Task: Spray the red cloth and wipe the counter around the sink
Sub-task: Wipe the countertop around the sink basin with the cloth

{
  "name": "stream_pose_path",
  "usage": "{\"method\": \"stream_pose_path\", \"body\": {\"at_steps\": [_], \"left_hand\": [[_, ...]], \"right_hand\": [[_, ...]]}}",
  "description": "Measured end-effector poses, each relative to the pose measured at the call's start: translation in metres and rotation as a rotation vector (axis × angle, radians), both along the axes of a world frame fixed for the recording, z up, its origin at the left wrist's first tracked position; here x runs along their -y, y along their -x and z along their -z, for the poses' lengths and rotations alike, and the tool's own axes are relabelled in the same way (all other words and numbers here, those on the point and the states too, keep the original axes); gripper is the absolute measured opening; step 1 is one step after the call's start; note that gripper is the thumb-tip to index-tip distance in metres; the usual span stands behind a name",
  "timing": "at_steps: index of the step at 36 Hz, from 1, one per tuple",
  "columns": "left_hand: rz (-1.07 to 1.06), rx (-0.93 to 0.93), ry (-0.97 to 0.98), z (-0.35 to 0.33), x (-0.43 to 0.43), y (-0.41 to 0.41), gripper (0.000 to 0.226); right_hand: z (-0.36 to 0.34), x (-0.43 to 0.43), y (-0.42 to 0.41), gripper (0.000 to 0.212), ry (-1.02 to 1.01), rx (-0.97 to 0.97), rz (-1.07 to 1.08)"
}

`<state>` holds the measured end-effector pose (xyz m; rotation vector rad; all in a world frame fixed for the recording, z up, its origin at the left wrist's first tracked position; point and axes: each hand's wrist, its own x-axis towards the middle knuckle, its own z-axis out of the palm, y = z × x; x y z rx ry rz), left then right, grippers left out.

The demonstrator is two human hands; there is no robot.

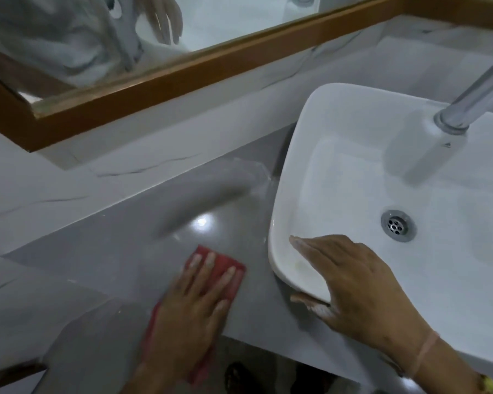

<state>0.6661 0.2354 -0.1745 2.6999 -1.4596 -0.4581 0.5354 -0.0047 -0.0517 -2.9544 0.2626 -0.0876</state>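
My flat left hand (192,307) presses the red cloth (225,267) beside the sink (339,180), whose corner my right hand (350,282) grips; glossy desk (120,251), cloth might skid.

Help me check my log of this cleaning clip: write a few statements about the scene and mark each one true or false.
1. The left hand presses flat on the red cloth. True.
2. The red cloth lies inside the sink. False: it lies on the grey counter, left of the sink.
3. The right hand holds the sink's near corner, fingers over the rim and thumb beneath. True.
4. A spray bottle stands on the counter beside the cloth. False: no bottle is in view.
5. The mirror above the counter has a brown frame. True.
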Motion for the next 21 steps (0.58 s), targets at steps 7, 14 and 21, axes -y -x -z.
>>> {"method": "stream_pose_path", "body": {"at_steps": [7, 14, 21], "left_hand": [[-0.422, 0.078, 0.095, -0.008, 0.047, -0.084, 0.056], [-0.252, -0.023, 0.132, -0.005, 0.134, -0.002, 0.061], [-0.197, 0.019, 0.014, -0.003, 0.016, 0.041, 0.055]], "right_hand": [[0.0, 0.005, -0.005, 0.077, -0.005, -0.005, -0.008], [-0.004, 0.001, -0.001, 0.082, 0.016, -0.017, -0.006], [-0.002, 0.001, 0.001, 0.08, 0.024, -0.011, 0.007]]}}
